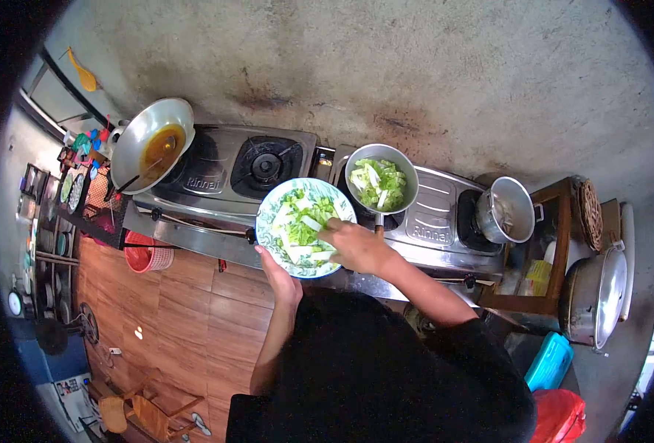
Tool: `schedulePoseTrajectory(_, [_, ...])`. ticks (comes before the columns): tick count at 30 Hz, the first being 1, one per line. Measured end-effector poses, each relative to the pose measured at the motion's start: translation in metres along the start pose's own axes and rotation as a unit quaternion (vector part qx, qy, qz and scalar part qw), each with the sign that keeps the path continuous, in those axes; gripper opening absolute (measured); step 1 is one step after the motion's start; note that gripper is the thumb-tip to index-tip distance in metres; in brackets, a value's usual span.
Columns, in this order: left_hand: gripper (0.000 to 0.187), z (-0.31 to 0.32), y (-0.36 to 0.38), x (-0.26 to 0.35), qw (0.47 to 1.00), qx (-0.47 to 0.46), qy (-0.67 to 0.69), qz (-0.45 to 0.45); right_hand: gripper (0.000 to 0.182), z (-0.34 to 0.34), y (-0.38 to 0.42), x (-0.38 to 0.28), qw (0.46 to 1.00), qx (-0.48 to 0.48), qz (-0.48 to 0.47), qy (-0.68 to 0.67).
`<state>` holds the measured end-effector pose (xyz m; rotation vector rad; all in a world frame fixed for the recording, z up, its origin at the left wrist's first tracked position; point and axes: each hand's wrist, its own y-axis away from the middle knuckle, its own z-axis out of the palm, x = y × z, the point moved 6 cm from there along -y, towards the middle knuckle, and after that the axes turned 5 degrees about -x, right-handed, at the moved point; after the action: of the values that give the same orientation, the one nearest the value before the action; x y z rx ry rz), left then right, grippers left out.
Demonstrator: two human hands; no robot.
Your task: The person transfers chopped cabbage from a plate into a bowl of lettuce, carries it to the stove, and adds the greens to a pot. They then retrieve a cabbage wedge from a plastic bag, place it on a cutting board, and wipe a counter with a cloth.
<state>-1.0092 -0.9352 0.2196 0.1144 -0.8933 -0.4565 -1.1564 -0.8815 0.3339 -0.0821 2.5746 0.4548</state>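
My left hand (281, 280) grips the lower rim of a white plate with a green pattern (266, 219), holding it up in front of the stoves. Chopped pale-green cabbage (296, 221) is heaped on the plate. Fingers of my right hand (360, 247) are closed in on the cabbage at the plate's right side, their tips partly hidden among the pieces. Just beyond that hand, a grey saucepan (413, 193) sits on a burner with more chopped cabbage (379, 182) in it. Its handle points toward me, partly behind my right hand.
A wok (131, 140) with brown oil rests on the left stove (216, 166), beside a bare burner (268, 164). On the right stove (434, 207) stands another pot (515, 199). A wooden cabinet (559, 244) and a large pot (604, 295) are further right. Below left is a red basket (161, 258).
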Motion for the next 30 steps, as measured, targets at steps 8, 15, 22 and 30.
schedulePoseTrajectory(8, [0.079, -0.009, -0.003, -0.011, 1.000, -0.016, -0.002, -0.016, 0.032, 0.022, -0.014, 0.016, 0.988, 0.089, -0.096, -0.087])
schedulePoseTrajectory(15, [0.082, 0.007, 0.002, -0.004, 0.998, -0.027, 0.033, -0.041, 0.028, -0.006, -0.016, 0.042, 0.941, 0.113, -0.084, -0.307])
schedulePoseTrajectory(22, [0.081, 0.009, -0.004, -0.008, 0.997, -0.041, 0.037, -0.046, 0.026, -0.014, -0.023, 0.061, 0.881, 0.101, -0.090, -0.454])
schedulePoseTrajectory(30, [0.080, 0.007, -0.007, -0.006, 0.998, -0.043, 0.039, -0.039, 0.025, -0.063, -0.008, 0.165, 0.874, 0.236, 0.030, -0.423])
